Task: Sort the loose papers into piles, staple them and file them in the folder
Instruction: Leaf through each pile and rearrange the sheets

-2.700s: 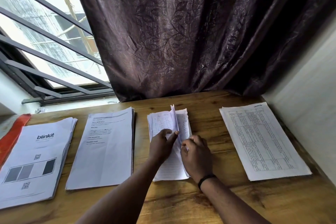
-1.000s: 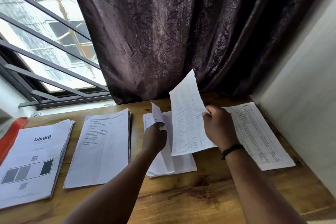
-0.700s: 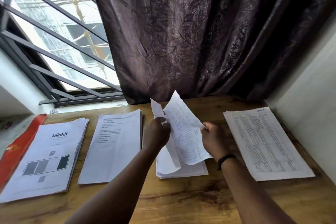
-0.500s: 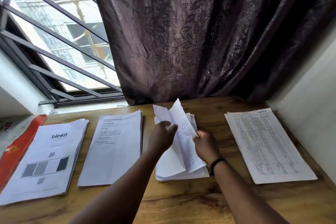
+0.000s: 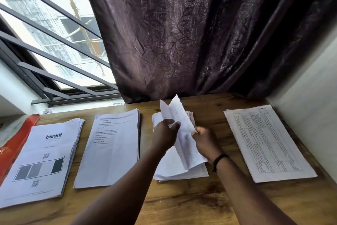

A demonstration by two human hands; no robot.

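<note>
Wooden desk (image 5: 182, 203), four paper piles across mid-frame.
We watch left hand (image 5: 164, 133) and right hand (image 5: 205, 140) each pinching lifted sheets (image 5: 182, 133) at centre.

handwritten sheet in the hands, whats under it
Under the handwritten sheet lies the third pile of white pages on the table. The sheet and both hands cover most of the pile's top page.

Wooden desk (image 5: 182, 204) with visible grain, set against window wall, dark purple leaf-patterned curtain (image 5: 182, 33) drawn across centre and right, barred window (image 5: 45, 42) at left admitting bright daylight, pale plain wall (image 5: 310, 88) at right.
</note>
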